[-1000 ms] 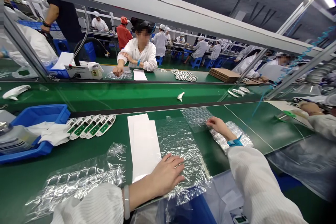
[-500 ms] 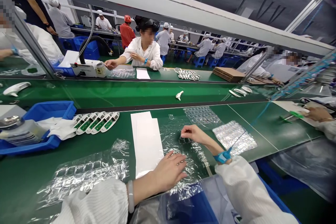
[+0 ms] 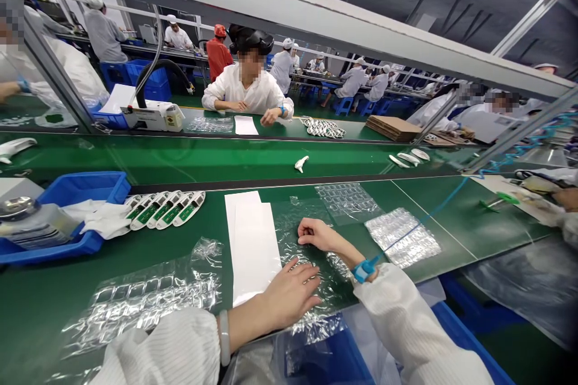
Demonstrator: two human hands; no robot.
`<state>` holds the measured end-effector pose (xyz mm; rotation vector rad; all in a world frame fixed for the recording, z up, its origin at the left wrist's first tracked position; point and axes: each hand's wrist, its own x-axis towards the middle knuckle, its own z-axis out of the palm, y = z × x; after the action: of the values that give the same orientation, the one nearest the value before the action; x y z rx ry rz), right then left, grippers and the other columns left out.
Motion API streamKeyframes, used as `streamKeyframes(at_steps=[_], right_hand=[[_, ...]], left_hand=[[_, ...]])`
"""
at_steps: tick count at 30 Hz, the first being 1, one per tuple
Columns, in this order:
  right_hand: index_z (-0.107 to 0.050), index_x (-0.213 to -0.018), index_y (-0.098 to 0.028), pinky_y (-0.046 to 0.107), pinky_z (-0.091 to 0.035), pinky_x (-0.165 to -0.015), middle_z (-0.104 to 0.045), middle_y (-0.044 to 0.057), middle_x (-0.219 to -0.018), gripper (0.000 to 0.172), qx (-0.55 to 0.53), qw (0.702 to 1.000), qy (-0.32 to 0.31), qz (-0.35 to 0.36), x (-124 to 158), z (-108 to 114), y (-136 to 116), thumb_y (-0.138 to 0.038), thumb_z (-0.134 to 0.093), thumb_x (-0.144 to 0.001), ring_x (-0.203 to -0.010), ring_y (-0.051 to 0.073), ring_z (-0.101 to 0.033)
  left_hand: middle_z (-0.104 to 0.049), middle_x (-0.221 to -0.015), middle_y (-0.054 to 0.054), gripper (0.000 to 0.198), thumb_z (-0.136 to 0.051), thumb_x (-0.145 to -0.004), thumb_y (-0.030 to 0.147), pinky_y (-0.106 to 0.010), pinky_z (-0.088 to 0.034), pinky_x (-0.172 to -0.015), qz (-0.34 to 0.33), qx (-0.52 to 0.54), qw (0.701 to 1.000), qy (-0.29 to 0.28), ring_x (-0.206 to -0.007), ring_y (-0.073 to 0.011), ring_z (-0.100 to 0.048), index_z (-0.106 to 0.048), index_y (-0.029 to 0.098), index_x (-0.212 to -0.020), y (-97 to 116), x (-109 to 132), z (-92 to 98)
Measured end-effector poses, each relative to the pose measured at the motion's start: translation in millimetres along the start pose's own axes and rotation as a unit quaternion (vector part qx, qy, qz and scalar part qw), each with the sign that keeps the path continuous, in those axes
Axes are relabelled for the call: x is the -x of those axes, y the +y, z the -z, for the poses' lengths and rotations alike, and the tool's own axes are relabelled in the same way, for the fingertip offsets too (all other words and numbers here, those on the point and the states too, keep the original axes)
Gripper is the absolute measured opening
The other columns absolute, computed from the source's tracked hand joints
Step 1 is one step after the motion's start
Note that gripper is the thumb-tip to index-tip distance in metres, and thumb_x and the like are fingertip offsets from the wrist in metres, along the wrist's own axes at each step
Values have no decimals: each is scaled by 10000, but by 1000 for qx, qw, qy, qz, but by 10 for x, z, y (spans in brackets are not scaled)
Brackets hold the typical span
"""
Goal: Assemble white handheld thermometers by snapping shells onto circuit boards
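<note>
My left hand (image 3: 291,295) lies flat, fingers spread, on a clear plastic film sheet (image 3: 311,320) at the table's front edge. Just beyond it, my right hand (image 3: 318,236) is closed, fingertips pinched low over the far part of that film. What sits between those fingertips is too small to make out. Left of the film lie white paper sheets (image 3: 255,246), partly under my left wrist. A clear film with rows of square outlines (image 3: 149,295) rests farther left. Two more such films lie to the right, a flat one (image 3: 347,200) and a shinier stack (image 3: 401,236).
A blue tray (image 3: 85,245) with a bottle and white cloths stands at left, beside several white shells with green circuit boards (image 3: 167,209). A green conveyor (image 3: 226,162) carries white parts (image 3: 301,163). A blue coiled cord (image 3: 433,210) runs to my right wristband. A co-worker (image 3: 248,87) sits opposite.
My right hand has shifted left and slightly nearer the papers, and the raised film strip below it sits lower. My left hand has stayed put. The white part on the conveyor moved left.
</note>
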<state>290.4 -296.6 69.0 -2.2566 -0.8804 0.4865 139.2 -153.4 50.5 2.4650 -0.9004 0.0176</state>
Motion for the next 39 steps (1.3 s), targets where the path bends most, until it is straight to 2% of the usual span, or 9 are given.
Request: streamKeyframes(at_steps=[4, 10, 15, 20, 25, 28, 32, 36, 39], right_hand=[[-622, -779, -163, 220, -413, -660, -598, 13, -778, 170, 37, 996, 80, -3, -19, 128, 200, -332, -640, -770, -705, 118, -512], [-636, -836, -146, 319, -437, -798, -600, 87, -881, 205, 115, 961, 235, -83, -24, 838, 860, -218, -447, -803, -807, 179, -537], [-668, -881, -157, 284, -454, -758, -593, 64, -892, 214, 143, 966, 197, -83, -44, 1043, 1112, -168, -502, -746, -705, 138, -522], [-663, -895, -160, 253, -445, -751, -590, 60, -956, 233, 141, 978, 140, -58, -103, 973, 1094, -124, -537, -702, -748, 130, -538], [-586, -777, -152, 246, -410, -661, -593, 40, -757, 95, 119, 981, 140, -64, -81, 1041, 983, -176, -532, -703, -661, 136, -501], [-564, -759, -155, 259, -407, -668, -600, 50, -727, 145, 87, 984, 147, -57, -51, 967, 796, -286, -504, -774, -683, 152, -513], [-593, -807, -152, 245, -427, -667, -637, 50, -787, 245, 16, 996, 77, -29, -28, 545, 412, -387, -525, -792, -718, 150, -552], [-617, -785, -153, 213, -415, -619, -640, 28, -746, 192, -32, 999, -13, -8, -25, 86, 57, -334, -551, -789, -676, 124, -544], [-615, -756, -151, 202, -383, -585, -620, 12, -697, 136, -38, 998, -42, -6, -27, -61, -102, -269, -554, -784, -633, 109, -513]], left_hand=[[-501, -1383, -77, 329, -421, -951, 369, -483, -325, -1118, 0, -3, 1000, 8, -1281, -242, -461, -521, 189, -1208, 36, 5, 46], [-553, -1220, -99, 288, -496, -914, 376, -450, -415, -1029, 12, -33, 999, 24, -1162, -261, -515, -553, 178, -1115, 74, 5, 63], [-549, -1207, -97, 267, -489, -917, 375, -433, -431, -1000, 6, -35, 999, 32, -1132, -252, -526, -552, 189, -1098, 65, 10, 65], [-562, -1197, -93, 282, -471, -926, 377, -424, -440, -994, 2, -45, 999, 24, -1118, -246, -535, -556, 178, -1105, 54, -6, 89], [-572, -1244, -96, 343, -430, -944, 380, -444, -348, -1109, 1, -56, 998, 31, -1156, -239, -542, -526, 155, -1184, 99, 19, 88], [-521, -1328, -124, 354, -412, -947, 377, -422, -363, -1100, 0, -76, 996, 38, -1231, -263, -493, -536, 133, -1172, 173, 116, 118], [-547, -1283, -126, 316, -411, -943, 331, -400, -414, -1042, 11, -87, 996, 22, -1194, -272, -506, -560, 119, -1123, 241, 276, 169], [-555, -1265, -115, 277, -436, -930, 294, -373, -442, -1008, 23, -80, 996, -1, -1173, -261, -515, -564, 124, -1107, 227, 361, 162], [-543, -1287, -127, 291, -470, -919, 313, -374, -432, -1028, 26, -80, 996, -10, -1204, -266, -495, -563, 118, -1112, 204, 382, 138]])
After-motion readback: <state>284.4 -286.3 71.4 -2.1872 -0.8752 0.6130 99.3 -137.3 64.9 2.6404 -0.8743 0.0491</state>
